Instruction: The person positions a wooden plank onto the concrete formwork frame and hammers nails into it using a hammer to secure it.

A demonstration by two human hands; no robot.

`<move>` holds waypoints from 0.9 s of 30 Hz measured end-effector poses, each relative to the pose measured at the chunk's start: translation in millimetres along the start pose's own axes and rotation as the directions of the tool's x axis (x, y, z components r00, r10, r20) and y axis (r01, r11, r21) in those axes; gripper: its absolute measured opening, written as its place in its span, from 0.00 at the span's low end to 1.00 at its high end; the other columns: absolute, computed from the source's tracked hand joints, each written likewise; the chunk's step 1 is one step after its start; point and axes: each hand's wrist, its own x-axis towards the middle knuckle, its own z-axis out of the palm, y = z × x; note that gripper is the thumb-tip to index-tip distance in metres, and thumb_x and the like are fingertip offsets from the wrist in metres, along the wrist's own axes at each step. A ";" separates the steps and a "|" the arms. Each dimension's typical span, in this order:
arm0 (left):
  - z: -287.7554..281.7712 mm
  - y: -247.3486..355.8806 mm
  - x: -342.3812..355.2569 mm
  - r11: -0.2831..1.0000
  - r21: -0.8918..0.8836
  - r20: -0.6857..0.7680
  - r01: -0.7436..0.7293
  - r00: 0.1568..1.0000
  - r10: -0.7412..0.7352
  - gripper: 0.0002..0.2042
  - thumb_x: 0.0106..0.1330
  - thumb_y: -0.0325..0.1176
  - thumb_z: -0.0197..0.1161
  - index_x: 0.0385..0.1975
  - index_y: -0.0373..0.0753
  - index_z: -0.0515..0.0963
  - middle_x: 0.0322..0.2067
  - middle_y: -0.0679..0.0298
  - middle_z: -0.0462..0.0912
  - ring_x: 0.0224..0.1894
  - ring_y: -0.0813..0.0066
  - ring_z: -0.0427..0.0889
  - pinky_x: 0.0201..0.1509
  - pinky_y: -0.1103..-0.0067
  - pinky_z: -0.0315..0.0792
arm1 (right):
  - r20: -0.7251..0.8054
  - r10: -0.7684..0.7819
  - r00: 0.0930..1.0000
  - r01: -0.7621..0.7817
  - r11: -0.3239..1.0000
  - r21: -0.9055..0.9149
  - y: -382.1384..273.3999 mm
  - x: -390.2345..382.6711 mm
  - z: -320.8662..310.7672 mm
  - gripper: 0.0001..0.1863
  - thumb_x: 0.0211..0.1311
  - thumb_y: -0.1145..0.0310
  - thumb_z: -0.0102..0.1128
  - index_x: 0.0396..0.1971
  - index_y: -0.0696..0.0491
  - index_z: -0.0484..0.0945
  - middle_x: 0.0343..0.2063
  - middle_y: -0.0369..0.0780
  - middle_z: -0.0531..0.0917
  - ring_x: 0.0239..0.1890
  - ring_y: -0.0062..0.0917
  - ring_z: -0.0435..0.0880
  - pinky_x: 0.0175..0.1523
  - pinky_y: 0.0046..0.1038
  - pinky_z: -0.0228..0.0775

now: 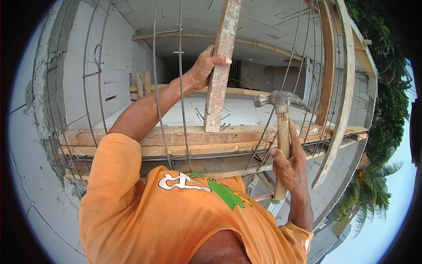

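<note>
My left hand (205, 68) is wrapped round an upright wooden batten (223, 57), thumb across its front face. The batten's lower end stands at a horizontal wooden beam (118, 137). In my right hand (290, 169) is a claw hammer (282, 132), gripped by its wooden handle. The hammer's steel head is up, its striking face toward the batten and its claw pointing right. A gap separates the hammer head from the batten. Several loose nails (199, 113) lie on the pale surface just behind the beam, near the batten's foot.
Thin steel bars (181, 101) rise in front of me on the left, more on the right. Long wooden boards (345, 88) stand at the right. A bamboo pole (198, 37) crosses behind. Grey block walls (101, 66) enclose the left; trees (387, 123) are outside at right.
</note>
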 end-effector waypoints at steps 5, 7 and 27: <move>6.4 -3.8 5.2 0.999 -0.007 0.027 0.039 0.999 -0.038 0.31 0.53 0.40 0.70 0.55 0.35 0.65 0.40 0.58 0.70 0.41 0.70 0.77 0.40 0.69 0.80 | 0.170 0.270 0.948 -0.272 0.962 -0.012 -45.4 31.4 -20.8 0.42 0.64 0.74 0.61 0.76 0.55 0.53 0.38 0.41 0.80 0.24 0.20 0.76 0.31 0.26 0.73; 8.4 -6.2 7.7 0.999 -0.035 -0.007 -0.003 1.000 0.003 0.31 0.53 0.38 0.69 0.55 0.34 0.66 0.39 0.60 0.70 0.39 0.72 0.77 0.39 0.71 0.80 | 0.195 0.364 0.911 -0.348 0.931 -0.111 -46.7 42.4 -23.0 0.42 0.64 0.71 0.62 0.77 0.51 0.54 0.33 0.39 0.78 0.22 0.19 0.73 0.28 0.25 0.70; 15.7 -9.8 10.3 0.995 -0.098 -0.098 -0.011 0.995 0.002 0.31 0.51 0.35 0.64 0.56 0.32 0.68 0.30 0.58 0.75 0.22 0.72 0.79 0.22 0.75 0.78 | 0.276 0.270 0.922 -0.251 0.962 -0.105 -47.5 78.0 -27.8 0.41 0.64 0.71 0.62 0.76 0.52 0.56 0.31 0.37 0.78 0.19 0.16 0.72 0.25 0.21 0.68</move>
